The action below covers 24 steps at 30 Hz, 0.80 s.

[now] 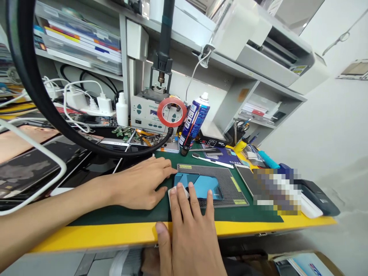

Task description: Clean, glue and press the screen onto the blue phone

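Note:
A phone with a shiny blue back (205, 186) lies on a grey rubber mat (230, 180) on the dark green bench mat (129, 214). My left hand (142, 184) lies flat on the green mat, fingers stretched toward the phone's left edge. My right hand (191, 226) reaches from below, its fingers spread and pressing a small white pad or cloth (174, 190) against the phone's near left corner. Neither hand grips anything.
A blue spray can (194, 120), a red-ringed magnifier (171, 112), a white bottle (122, 110) and a grey station (146, 109) stand behind. Several dismantled phones (43, 161) lie left. A white tool (212, 161) and other devices (316, 195) sit right. The bench's yellow edge (115, 234) runs in front.

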Each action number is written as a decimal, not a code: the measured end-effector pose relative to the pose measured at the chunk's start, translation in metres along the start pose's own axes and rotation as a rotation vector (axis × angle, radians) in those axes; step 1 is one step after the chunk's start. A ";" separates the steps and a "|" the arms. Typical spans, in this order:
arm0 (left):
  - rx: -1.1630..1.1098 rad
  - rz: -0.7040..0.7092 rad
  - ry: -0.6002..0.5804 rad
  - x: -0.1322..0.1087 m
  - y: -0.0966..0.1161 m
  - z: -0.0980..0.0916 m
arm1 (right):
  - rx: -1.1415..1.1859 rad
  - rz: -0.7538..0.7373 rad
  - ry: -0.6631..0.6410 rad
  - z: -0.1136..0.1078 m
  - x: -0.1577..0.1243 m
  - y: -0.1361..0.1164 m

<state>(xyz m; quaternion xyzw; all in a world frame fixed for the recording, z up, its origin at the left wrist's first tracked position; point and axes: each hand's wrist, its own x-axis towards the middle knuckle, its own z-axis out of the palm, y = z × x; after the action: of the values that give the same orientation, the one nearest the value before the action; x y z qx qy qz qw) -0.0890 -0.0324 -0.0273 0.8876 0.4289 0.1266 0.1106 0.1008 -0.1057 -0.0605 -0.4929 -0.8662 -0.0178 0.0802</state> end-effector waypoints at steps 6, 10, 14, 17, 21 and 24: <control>-0.046 -0.019 0.020 -0.001 -0.005 0.003 | 0.061 -0.006 0.025 0.001 0.020 -0.004; -0.097 -0.057 -0.004 0.000 -0.005 -0.001 | 0.081 -0.005 0.040 0.001 0.032 -0.002; -0.099 -0.072 -0.016 -0.001 -0.007 -0.001 | 0.098 0.005 0.037 0.000 0.036 0.000; -0.091 -0.057 0.003 -0.001 -0.010 0.001 | 0.108 0.012 0.031 0.000 0.036 0.001; -0.109 -0.031 0.019 0.000 -0.012 0.004 | 0.116 0.029 0.036 -0.001 0.036 0.002; -0.117 -0.031 0.010 0.000 -0.010 0.001 | 0.119 0.035 0.036 -0.002 0.036 0.003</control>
<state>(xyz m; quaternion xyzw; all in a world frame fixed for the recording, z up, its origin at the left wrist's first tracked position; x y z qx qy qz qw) -0.0961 -0.0260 -0.0319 0.8722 0.4351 0.1540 0.1621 0.0853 -0.0739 -0.0530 -0.5021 -0.8553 0.0263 0.1253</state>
